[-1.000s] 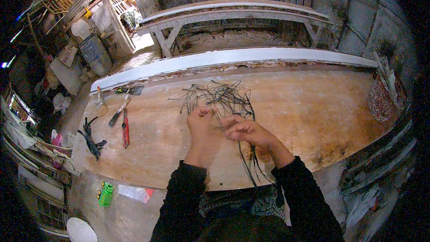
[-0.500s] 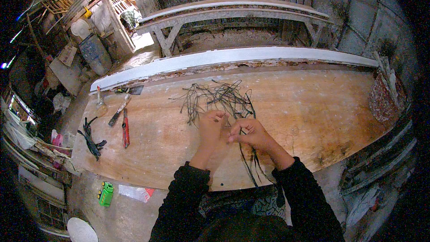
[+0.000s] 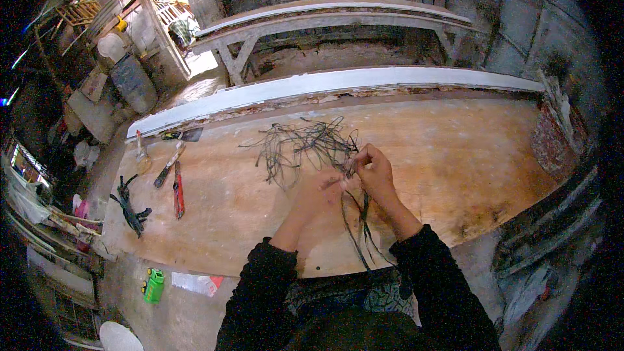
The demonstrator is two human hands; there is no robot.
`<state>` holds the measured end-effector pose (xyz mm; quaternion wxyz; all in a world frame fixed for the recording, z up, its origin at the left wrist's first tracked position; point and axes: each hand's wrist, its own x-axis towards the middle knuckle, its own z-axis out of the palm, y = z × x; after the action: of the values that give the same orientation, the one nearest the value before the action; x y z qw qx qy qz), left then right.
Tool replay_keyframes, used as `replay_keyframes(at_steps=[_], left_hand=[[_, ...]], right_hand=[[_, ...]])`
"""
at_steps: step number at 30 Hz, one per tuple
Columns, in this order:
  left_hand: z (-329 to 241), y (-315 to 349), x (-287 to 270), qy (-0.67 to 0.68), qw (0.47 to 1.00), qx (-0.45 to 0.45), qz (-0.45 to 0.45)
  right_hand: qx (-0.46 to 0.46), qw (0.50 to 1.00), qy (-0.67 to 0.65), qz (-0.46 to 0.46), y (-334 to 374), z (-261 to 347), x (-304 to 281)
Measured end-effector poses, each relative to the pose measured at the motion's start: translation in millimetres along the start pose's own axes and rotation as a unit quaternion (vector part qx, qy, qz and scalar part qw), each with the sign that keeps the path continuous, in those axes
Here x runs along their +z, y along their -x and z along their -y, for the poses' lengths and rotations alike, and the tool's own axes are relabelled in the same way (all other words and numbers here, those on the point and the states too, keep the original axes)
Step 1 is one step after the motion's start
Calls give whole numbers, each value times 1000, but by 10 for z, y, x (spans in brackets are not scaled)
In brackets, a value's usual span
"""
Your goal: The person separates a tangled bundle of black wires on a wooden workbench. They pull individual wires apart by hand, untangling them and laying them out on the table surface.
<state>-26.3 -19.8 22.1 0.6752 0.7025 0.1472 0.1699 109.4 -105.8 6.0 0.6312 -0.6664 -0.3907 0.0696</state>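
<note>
A loose tangle of thin black cords (image 3: 305, 142) lies on the wooden tabletop. Several longer strands run from it past my hands and down toward the table's near edge. My right hand (image 3: 376, 170) pinches the cords between thumb and fingers at the right end of the tangle. Just left of it and slightly lower, my left hand (image 3: 325, 188) has its fingers closed at the same strands, somewhat blurred by motion. The fingertips of both hands nearly meet, and the exact point of grip is partly hidden.
Left on the tabletop (image 3: 448, 149) are a red-handled tool (image 3: 178, 192), a putty knife (image 3: 169, 166), a brush (image 3: 142, 153) and a bundle of black strips (image 3: 132, 207). A long white board (image 3: 325, 83) borders the far side. A green toy truck (image 3: 153, 285) lies on the floor.
My left hand has moved right and slightly down toward the strands. My right hand has risen and shifted a little right, with its fingers now pinched at the cords' upper part.
</note>
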Motion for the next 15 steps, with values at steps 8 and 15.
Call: replay_keyframes(at_steps=[8, 15], left_hand=[[-12, 117, 183, 103, 986, -71, 109], [-12, 17, 14, 10, 1000, 2, 27]], right_hand=[[-1, 998, 23, -51, -87, 54, -51], [-71, 987, 95, -112, -87, 1, -21]])
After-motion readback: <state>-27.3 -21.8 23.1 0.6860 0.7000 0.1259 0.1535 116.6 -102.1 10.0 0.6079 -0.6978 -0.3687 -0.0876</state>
